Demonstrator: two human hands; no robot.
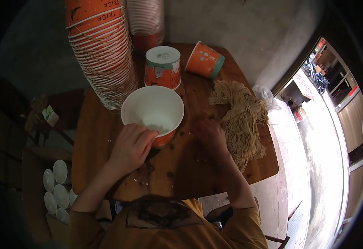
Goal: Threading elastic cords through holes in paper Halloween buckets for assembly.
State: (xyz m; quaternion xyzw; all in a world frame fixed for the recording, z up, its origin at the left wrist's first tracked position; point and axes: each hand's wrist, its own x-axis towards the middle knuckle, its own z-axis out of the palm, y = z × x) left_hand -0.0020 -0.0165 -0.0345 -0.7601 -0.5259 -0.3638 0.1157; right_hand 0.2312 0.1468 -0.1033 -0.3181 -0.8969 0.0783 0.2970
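An orange paper bucket point(164, 141) with a white inside stands upright on the wooden table, its mouth tilted toward me. My left hand point(132, 143) is closed on its near rim, thumb and fingers pinched together there. To the right of the bucket, my right hand point(210, 135) hovers low over the table in shadow, fingers curled; whatever they hold, if anything, is too dark to make out. Beside that hand lies a thick bundle of beige string point(243, 120).
A tall leaning stack of orange buckets point(106, 62) wound with string rises at the left. Behind are an upturned bucket point(163, 68), one on its side point(205, 60) and another pale stack point(145, 18). A cardboard box point(36, 178) with several white cups sits below left.
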